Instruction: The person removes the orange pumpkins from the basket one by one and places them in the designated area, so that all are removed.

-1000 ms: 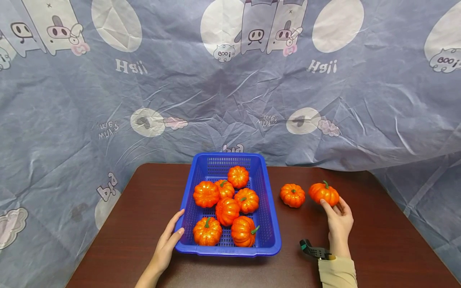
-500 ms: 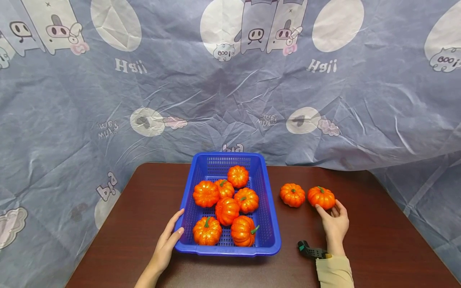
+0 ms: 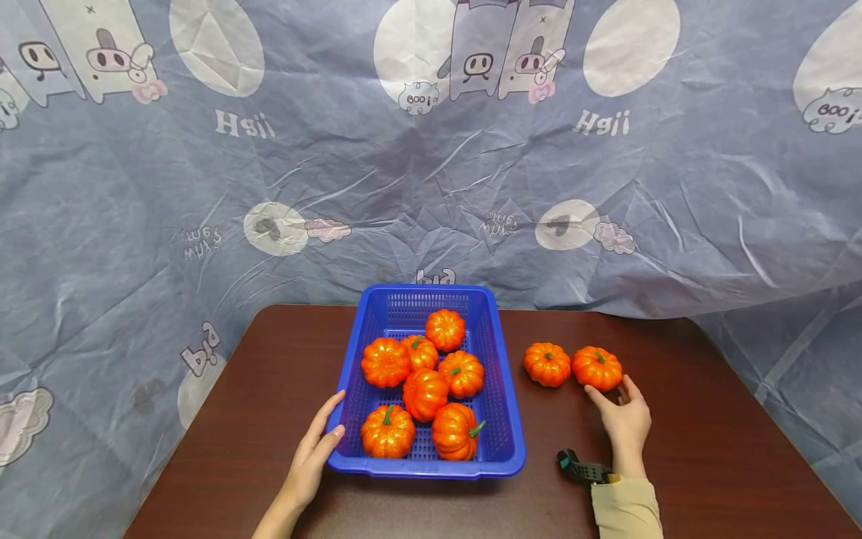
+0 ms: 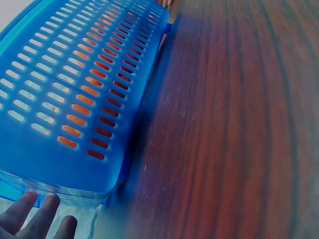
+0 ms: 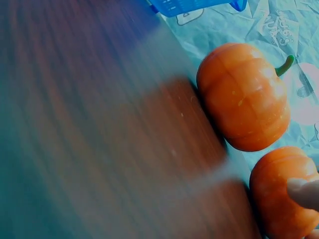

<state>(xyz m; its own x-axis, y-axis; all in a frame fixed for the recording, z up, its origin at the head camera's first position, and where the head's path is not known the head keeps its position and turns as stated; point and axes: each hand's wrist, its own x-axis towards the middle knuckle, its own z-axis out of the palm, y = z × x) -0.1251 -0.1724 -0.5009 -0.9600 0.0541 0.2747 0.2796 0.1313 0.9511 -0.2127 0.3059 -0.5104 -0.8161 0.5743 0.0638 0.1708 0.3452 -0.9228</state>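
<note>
At the left rim of a blue plastic basket (image 3: 503,389), the left hand (image 3: 304,463) rests with fingers extended against the edge; the left wrist view shows fingertips (image 4: 49,199) by its slotted wall. Several small orange pumpkins (image 3: 387,433) lie in the basket. To the right, the right hand (image 3: 626,428) holds another pumpkin (image 3: 596,368) that sits on the table, thumb at its near side and fingers at its right. In the right wrist view the thumb (image 5: 305,193) touches the ribbed skin; the other fingers are mostly out of sight. A second loose pumpkin (image 3: 547,364) stands close to its left.
The dark wooden table (image 3: 714,449) ends at a grey-blue printed cloth (image 3: 431,187) hanging behind it. A black wrist strap device (image 3: 584,469) sticks out left of the right wrist.
The right hand has lowered its pumpkin onto the table, turned it stem up and shifted it slightly left, closer to the other loose pumpkin. The left hand and basket have stayed put.
</note>
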